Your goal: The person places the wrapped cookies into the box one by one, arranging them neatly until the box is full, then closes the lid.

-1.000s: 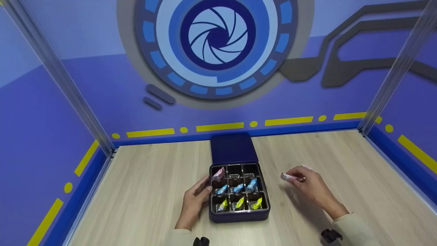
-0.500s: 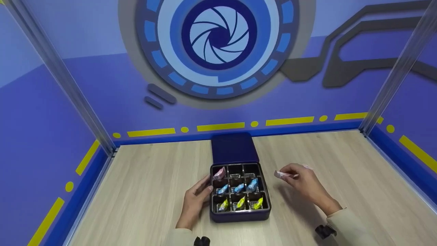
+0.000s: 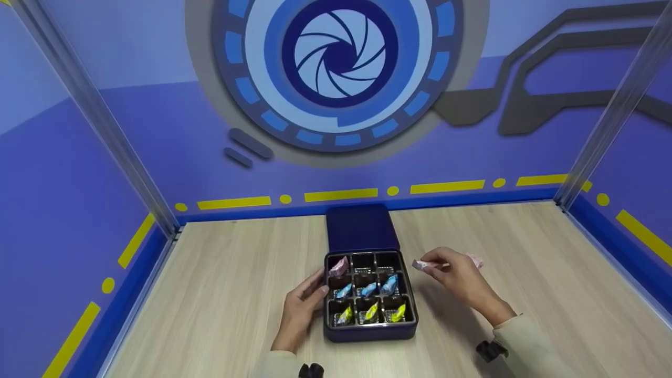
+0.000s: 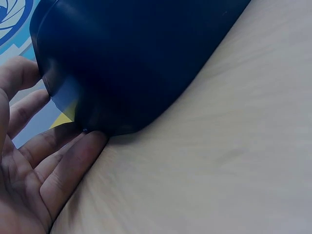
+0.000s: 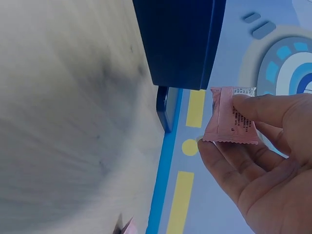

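A dark blue box with a black divided tray stands on the table. It holds a pink wrapped candy in the far left compartment, several blue candies across the middle row and several yellow ones across the near row. Against the box's left side rest the fingertips of my left hand, fingers mostly straight. My right hand, just right of the box, pinches a pink candy between thumb and fingers. Partly hidden behind that hand, another pink candy lies on the table.
The box's lid lies folded back behind it, close to the back wall. Two far compartments, middle and right, show bare bottoms. Side walls with metal corner posts bound the wooden table.
My right hand has moved left toward the box, carrying the pink candy. More of the other pink candy shows behind it. The left hand stays at the box's side.
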### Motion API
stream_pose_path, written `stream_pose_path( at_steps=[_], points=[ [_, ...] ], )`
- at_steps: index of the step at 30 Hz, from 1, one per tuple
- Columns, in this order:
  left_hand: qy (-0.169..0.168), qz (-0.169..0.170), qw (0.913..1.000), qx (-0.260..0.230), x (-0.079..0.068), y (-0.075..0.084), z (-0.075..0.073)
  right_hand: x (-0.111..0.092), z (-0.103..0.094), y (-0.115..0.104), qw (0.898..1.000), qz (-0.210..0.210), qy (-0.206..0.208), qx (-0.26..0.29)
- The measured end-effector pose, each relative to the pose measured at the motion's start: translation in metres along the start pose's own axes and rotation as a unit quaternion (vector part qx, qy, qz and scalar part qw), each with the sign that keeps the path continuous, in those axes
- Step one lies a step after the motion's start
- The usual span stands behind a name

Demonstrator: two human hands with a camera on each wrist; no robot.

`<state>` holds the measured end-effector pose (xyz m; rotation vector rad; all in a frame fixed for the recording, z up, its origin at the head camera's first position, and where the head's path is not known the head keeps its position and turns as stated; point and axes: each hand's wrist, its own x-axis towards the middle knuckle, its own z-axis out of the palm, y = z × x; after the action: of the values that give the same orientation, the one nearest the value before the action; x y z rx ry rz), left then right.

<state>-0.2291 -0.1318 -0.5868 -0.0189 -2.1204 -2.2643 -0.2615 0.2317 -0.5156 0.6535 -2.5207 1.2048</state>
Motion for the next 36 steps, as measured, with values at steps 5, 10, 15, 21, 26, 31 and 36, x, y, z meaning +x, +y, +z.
stream_pose_path(
  at_steps=[5, 10, 15, 21, 26, 31, 36],
  points=[
    [-0.001, -0.003, 1.0000, -0.007, 0.000, 0.001, 0.001, 0.005, 0.001, -0.004, 1.000, 0.000, -0.006, 0.005],
    [-0.001, -0.006, 0.9999, -0.013, 0.000, 0.001, 0.002, 0.009, 0.002, -0.007, 1.000, 0.004, -0.018, 0.006],
    [0.003, -0.004, 1.0000, -0.005, 0.000, 0.000, 0.002, 0.012, 0.004, -0.008, 1.000, -0.009, -0.016, 0.002],
    [-0.005, -0.009, 0.9998, -0.018, 0.000, 0.001, 0.001, 0.017, 0.007, -0.009, 0.999, -0.028, -0.017, 0.007],
    [-0.010, -0.008, 0.9996, -0.023, 0.000, 0.001, 0.001, 0.021, 0.008, -0.010, 0.999, -0.022, -0.035, 0.014],
    [-0.009, -0.007, 0.9996, -0.024, -0.001, 0.001, 0.001, 0.025, 0.010, -0.012, 0.998, -0.012, -0.062, 0.026],
    [-0.010, -0.004, 0.9998, -0.018, 0.000, 0.001, 0.001, 0.030, 0.015, -0.014, 0.997, -0.027, -0.068, 0.040]
  ],
)
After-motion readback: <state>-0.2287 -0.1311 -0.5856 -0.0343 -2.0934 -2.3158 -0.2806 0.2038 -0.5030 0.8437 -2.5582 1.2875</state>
